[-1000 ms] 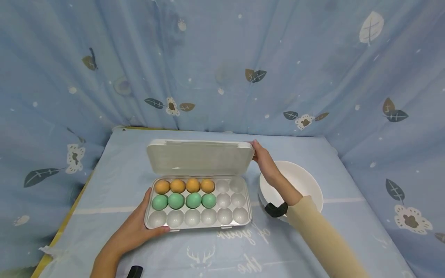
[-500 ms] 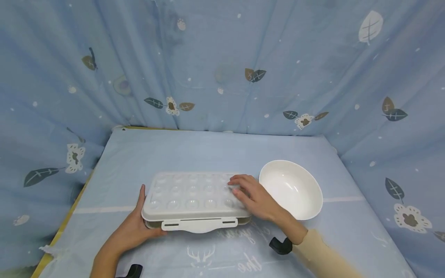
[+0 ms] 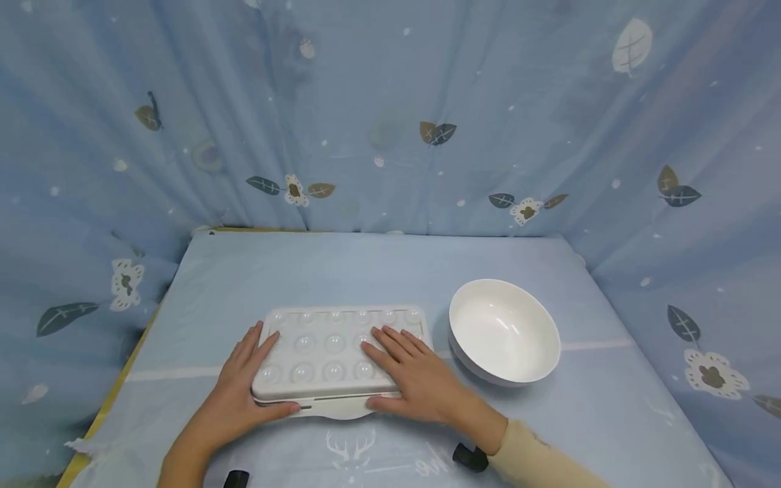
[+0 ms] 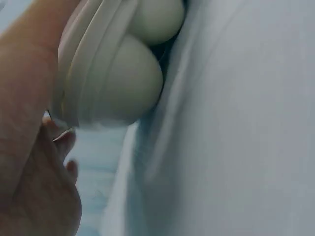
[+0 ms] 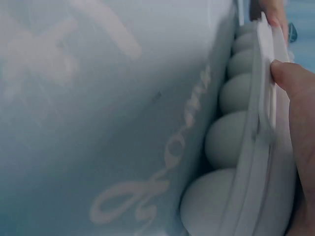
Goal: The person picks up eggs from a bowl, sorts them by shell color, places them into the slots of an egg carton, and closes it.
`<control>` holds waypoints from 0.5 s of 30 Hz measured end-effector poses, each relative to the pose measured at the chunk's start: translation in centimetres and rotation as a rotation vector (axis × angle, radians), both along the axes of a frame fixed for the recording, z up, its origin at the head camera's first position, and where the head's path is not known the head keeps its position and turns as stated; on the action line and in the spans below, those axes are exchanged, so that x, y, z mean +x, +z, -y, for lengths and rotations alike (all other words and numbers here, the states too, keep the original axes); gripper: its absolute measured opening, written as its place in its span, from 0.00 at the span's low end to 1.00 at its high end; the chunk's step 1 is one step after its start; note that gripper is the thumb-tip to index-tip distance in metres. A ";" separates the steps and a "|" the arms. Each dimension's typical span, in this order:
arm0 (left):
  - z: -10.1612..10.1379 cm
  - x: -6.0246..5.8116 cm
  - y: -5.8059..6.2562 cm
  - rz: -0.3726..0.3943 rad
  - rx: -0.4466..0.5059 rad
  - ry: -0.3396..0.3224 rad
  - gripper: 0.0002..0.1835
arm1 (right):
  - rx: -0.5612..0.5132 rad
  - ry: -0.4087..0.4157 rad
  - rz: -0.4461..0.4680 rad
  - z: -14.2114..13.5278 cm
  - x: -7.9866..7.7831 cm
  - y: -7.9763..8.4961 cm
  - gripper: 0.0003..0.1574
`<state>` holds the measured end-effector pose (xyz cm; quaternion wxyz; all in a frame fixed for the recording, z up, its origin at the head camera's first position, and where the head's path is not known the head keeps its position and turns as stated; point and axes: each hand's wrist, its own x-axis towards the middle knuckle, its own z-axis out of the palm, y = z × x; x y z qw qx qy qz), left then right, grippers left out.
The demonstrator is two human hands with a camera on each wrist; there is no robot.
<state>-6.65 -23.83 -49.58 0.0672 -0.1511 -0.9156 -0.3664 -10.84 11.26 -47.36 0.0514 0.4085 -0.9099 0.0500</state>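
Note:
A white plastic egg box point(image 3: 319, 356) lies on the table with its lid down, the lid's rows of round bumps facing up. My left hand point(image 3: 234, 390) spans the left end, its fingers straight along the lid edge and its thumb at the front latch point(image 3: 338, 409). Spread over the right part of the lid is my right hand point(image 3: 424, 383), palm down, thumb on the latch flap. Rounded egg cups point(image 5: 229, 140) bulge below the rim in the right wrist view. The left wrist view has the box's end cups point(image 4: 130, 81) close up. The eggs inside are hidden.
A white bowl point(image 3: 503, 332) stands to the right of the box, behind my right forearm. Pale blue printed cloth point(image 3: 342, 268) covers the table. A blue patterned curtain point(image 3: 366, 81) rises at the back and both sides.
The lid has come down over the orange and green eggs, and the latch flap has lowered to the front rim. My right hand moved from the lid's raised corner onto its top and front.

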 end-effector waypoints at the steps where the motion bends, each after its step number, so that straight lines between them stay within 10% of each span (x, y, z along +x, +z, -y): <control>1: -0.3 0.0 0.1 -0.061 -0.061 -0.002 0.65 | 0.009 0.002 -0.009 0.2 0.1 -0.1 0.59; 6: -1.9 0.1 0.4 -0.275 -0.260 -0.038 0.62 | 0.036 -0.020 -0.056 0.9 0.6 -1.0 0.65; 15: -2.6 0.2 0.1 -0.339 -0.250 -0.043 0.58 | 0.051 -0.031 -0.177 1.2 0.9 -1.5 0.63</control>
